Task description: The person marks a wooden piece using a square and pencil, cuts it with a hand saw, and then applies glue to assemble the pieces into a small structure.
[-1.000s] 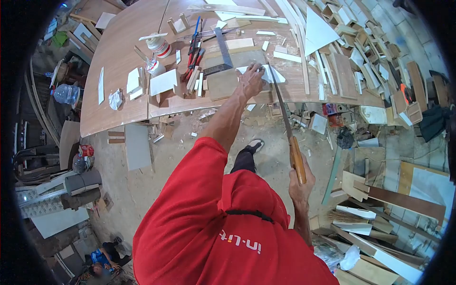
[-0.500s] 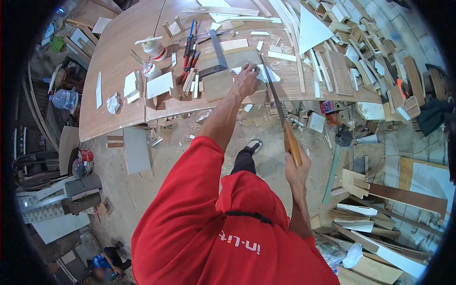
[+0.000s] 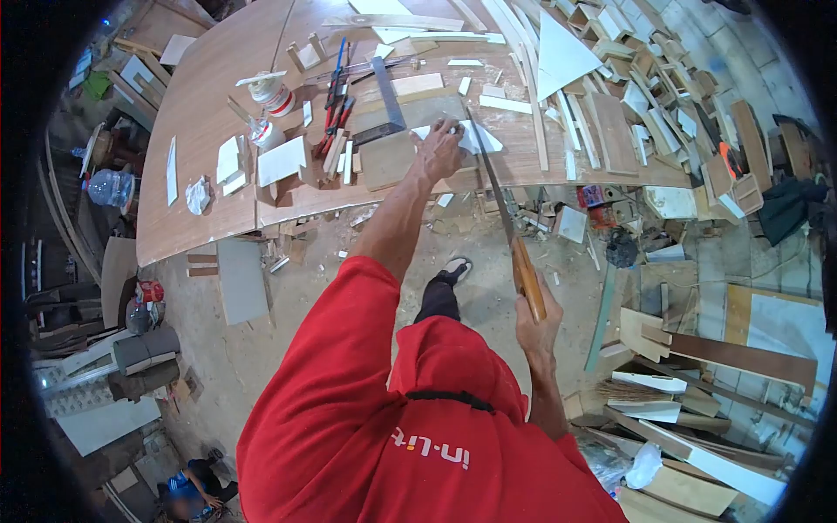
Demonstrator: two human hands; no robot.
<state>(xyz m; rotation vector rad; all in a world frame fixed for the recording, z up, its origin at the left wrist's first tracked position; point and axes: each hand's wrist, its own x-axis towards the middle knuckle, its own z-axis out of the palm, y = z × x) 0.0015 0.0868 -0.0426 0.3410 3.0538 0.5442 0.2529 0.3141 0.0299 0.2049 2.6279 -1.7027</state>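
Observation:
My right hand (image 3: 538,322) is closed round the wooden handle of a hand saw (image 3: 527,277), low in front of the table edge. The saw's long dark blade slants up and away, its far part lying across a flat white piece (image 3: 485,139). With curled fingers, my left hand (image 3: 441,153) grips and presses that piece down, just left of the blade. Under it lies a brownish board (image 3: 384,166) near the table's front edge. A try square (image 3: 390,94) with a metal blade rests on the boards left of my left hand. My left fingertips are partly hidden.
On the wooden table (image 3: 209,131) stand white glue containers (image 3: 273,96), beside red-handled tools (image 3: 333,113). Long strips and a white triangular panel (image 3: 562,57) lie to the right, near piled offcuts (image 3: 654,105). Scraps litter the floor. Another person (image 3: 193,488) is low at the left.
The saw and my right hand have drawn back slightly toward my body. My left hand stays on the white piece. The whole view has shifted a little.

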